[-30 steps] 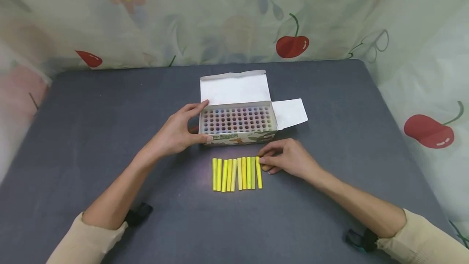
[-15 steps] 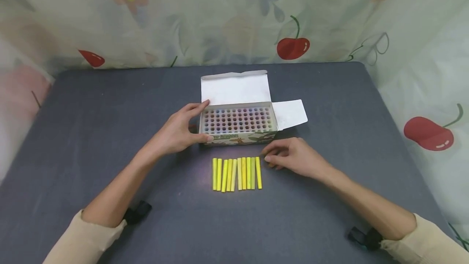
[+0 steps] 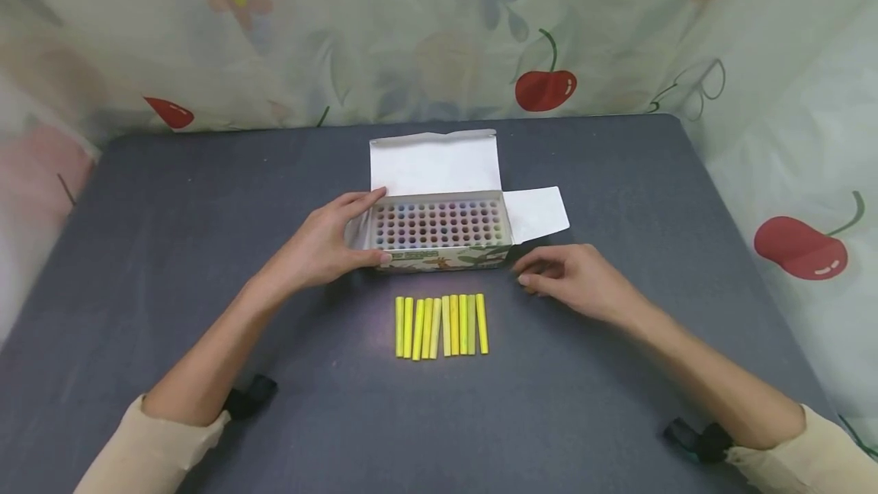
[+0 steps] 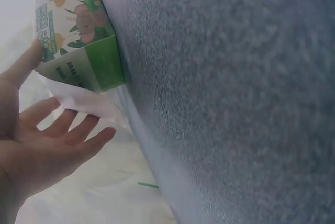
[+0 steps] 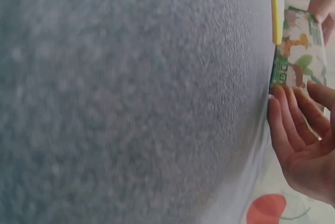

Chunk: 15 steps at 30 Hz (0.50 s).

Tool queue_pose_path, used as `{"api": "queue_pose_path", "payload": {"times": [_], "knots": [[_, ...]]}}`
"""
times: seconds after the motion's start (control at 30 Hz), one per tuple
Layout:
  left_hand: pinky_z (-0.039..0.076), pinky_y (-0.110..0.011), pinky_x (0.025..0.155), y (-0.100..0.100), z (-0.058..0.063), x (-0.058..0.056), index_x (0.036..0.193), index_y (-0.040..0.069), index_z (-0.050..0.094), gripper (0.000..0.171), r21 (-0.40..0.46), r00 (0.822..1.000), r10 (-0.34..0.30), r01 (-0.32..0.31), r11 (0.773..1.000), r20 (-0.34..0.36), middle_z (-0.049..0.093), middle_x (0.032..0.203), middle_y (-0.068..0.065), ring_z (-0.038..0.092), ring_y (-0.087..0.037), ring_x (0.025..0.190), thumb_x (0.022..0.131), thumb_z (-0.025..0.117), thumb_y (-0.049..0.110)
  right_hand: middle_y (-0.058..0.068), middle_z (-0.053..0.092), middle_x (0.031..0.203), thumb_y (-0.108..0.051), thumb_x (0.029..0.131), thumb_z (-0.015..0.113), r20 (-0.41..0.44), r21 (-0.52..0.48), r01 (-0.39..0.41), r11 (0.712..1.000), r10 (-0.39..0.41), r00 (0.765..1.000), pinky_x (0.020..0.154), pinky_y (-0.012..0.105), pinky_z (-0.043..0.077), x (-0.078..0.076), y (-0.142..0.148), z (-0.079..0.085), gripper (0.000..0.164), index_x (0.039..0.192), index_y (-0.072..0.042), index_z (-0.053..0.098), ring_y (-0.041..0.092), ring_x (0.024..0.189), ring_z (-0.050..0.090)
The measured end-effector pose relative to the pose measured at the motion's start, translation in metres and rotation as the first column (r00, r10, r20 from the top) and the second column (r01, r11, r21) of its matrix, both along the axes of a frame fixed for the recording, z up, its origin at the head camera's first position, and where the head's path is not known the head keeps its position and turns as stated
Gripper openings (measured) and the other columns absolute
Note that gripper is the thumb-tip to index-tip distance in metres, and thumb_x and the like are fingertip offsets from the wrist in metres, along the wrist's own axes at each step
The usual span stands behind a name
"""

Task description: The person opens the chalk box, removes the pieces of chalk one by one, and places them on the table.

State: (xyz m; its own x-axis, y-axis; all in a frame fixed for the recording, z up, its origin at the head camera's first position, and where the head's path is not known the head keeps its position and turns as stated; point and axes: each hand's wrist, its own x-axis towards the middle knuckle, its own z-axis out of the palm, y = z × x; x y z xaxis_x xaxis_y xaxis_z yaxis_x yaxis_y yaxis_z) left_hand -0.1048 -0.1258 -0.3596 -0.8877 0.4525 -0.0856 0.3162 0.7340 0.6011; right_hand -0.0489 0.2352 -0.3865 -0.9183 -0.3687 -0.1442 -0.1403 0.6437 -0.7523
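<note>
An open cardboard chalk box point(image 3: 442, 259) with animal pictures stands on the dark table, its top showing a grid of small round coloured holes. My left hand point(image 3: 328, 241) holds the box at its left end, thumb on the front edge and index finger at the back corner. In the left wrist view the other fingers point(image 4: 78, 130) spread beside a white end flap point(image 4: 78, 98). Several yellow chalk sticks point(image 3: 445, 326) lie in a row in front of the box. My right hand point(image 3: 583, 280), loosely curled and holding nothing, hovers by the box's front right corner.
The white lid point(image 3: 435, 165) is folded back behind the box, and a white side flap point(image 3: 536, 213) sticks out to the right. A patterned curtain point(image 3: 425, 36) hangs along the table's back edge point(image 3: 274, 129).
My right hand has let go of the rightmost chalk stick and moved right and back toward the box. The box has shifted slightly left with my left hand, and its left flap now shows.
</note>
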Motion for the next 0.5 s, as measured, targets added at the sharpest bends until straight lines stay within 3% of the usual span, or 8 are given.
{"api": "queue_pose_path", "payload": {"times": [0.27, 0.5], "knots": [[0.041, -0.063, 0.106, -0.004, 0.003, 0.002, 0.159, 0.022, 0.025, 0.094, -0.077, 0.999, -0.008, 0.004, 0.997, -0.046, 0.034, 0.156, -0.018, 0.036, -0.041, 0.14, 0.085, 0.081, 0.035, -0.005, 0.073, 0.095, -0.019, 0.094, 0.071, -0.138, 0.125, 0.042, 0.991, -0.024, 0.99, 0.071, 0.032, 0.057, -0.001, 0.011, 0.004, 0.015, 0.107, -0.016, 0.076, 0.01, 0.084, 0.068], [0.042, -0.062, 0.105, -0.021, 0.002, 0.009, 0.159, 0.021, 0.029, 0.091, -0.089, 0.995, -0.001, -0.008, 0.996, -0.101, 0.034, 0.156, -0.015, 0.037, -0.039, 0.139, 0.085, 0.08, 0.038, 0.004, 0.074, 0.102, -0.021, 0.091, 0.073, -0.288, 0.206, 0.137, 0.969, -0.074, 0.955, 0.077, 0.043, 0.06, 0.001, 0.023, 0.006, 0.02, 0.109, -0.011, 0.074, 0.021, 0.089, 0.071]]}}
